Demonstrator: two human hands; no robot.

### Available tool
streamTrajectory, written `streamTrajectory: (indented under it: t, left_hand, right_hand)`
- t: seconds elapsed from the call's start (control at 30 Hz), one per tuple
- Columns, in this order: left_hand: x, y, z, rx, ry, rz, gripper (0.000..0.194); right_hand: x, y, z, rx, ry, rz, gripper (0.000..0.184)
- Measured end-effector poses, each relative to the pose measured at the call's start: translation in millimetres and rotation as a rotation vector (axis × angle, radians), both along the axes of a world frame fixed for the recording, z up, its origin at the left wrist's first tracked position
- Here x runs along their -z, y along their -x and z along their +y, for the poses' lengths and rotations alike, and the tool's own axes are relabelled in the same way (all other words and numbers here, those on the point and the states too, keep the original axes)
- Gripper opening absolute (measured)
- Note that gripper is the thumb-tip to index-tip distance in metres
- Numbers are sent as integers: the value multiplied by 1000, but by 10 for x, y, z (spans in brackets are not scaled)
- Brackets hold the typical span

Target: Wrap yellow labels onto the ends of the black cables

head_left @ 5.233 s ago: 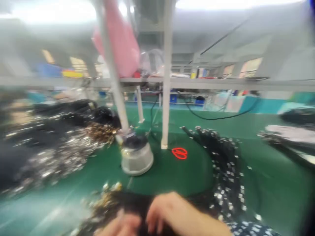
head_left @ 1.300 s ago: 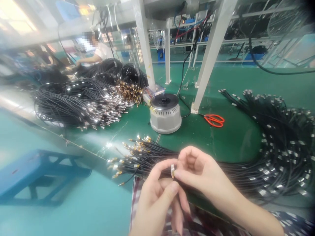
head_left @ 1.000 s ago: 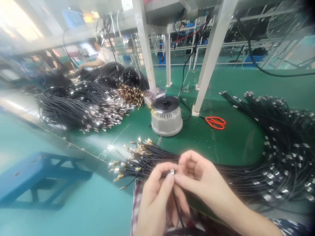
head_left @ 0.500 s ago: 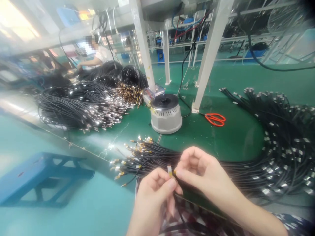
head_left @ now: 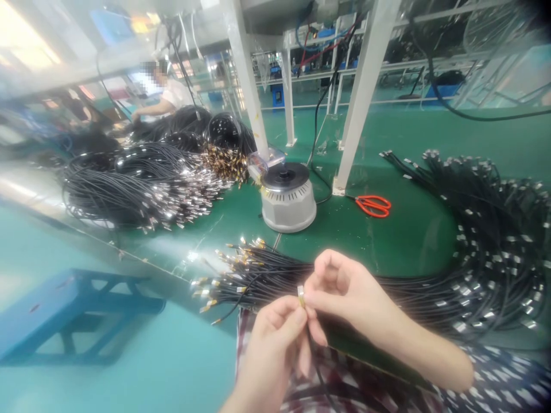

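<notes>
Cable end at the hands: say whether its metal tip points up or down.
Up in this view: the metal tip shows above the left hand, with black cable trailing below.

From a single head-worn camera, we looked forward and steeply down across the green counter [head_left: 413, 241], its near edge slanting through our view. The hands [head_left: 357, 287] appeared close, low near the middle; a white post [head_left: 365, 97] stood farther off, cut by the top edge.

Factory workshop | green-topped workbench [head_left: 413, 238] | massed black cables [head_left: 275, 269] | co-worker [head_left: 175, 96] | blue stool [head_left: 51, 304]
</notes>
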State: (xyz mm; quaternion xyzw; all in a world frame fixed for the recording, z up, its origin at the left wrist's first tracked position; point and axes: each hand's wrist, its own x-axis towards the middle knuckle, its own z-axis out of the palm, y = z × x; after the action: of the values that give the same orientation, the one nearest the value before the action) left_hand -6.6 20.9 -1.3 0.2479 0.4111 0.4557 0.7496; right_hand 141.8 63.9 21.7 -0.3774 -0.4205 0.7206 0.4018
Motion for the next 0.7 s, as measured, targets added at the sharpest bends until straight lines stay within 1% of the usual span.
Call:
streamTrajectory:
  t: [0.1, 0.2, 0.27, 0.33, 0.43, 0.5, 0.6, 0.7]
  left_hand:
    - [15, -10, 9, -17, 6, 42, 30]
    - [14, -2, -13, -84, -2, 113, 35]
    - [11, 16, -45, -111, -13, 144, 35]
    - [13, 30, -78, -83, -34, 142, 33]
    - [44, 24, -108, 11, -78, 86, 27]
    - [94, 4, -118, 62, -109, 20, 27]
    - [188, -32, -145, 130, -149, -98, 25]
    - [223, -66, -181, 214, -186, -132, 23]
  right_hand:
    - [25, 32, -26, 24, -17, 40, 41]
    - [22, 46, -77, 83, -84, -9, 38]
    - [1, 33, -93, 81, -111, -48, 36]
    - [-27, 2, -78, 4, -75, -33, 37]
    - [-45, -57, -23, -124, 11, -9, 38]
    - [-19, -91, 3, -176, 46, 21, 38]
    - [62, -121, 13, -266, 99, 137, 37]
    - [92, -121, 44, -348, 117, 190, 35]
